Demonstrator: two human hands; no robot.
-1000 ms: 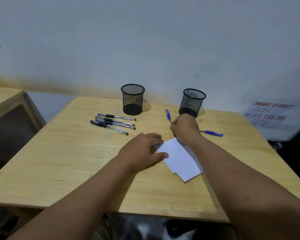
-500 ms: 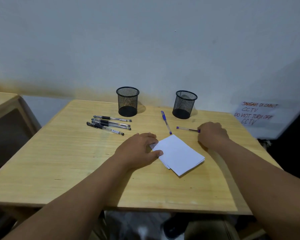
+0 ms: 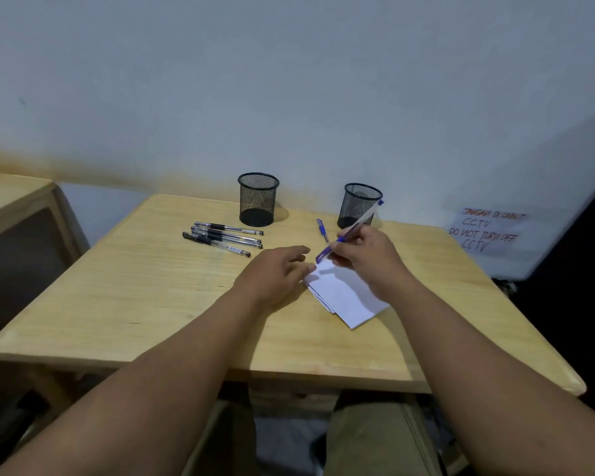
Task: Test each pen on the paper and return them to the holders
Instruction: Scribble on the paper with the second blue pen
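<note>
My right hand (image 3: 368,255) grips a blue pen (image 3: 349,233), its capped tip pointing down-left at the top corner of the white paper stack (image 3: 347,297). My left hand (image 3: 275,276) lies flat on the table with its fingertips on the paper's left edge. A second blue pen (image 3: 322,231) lies on the table just beyond the hands. Several black pens (image 3: 222,238) lie side by side to the left. Two black mesh holders stand at the back: the left holder (image 3: 257,199) and the right holder (image 3: 359,205), both with no pens showing.
The wooden table (image 3: 152,304) stands against a pale wall. A handwritten notice (image 3: 488,231) hangs on the wall at the right. Another wooden desk (image 3: 11,197) stands at the left. My legs show below the table's front edge.
My right hand picked up the blue pen that lay at the right and brought it left over the paper's top corner. My left hand stayed on the paper's edge.
</note>
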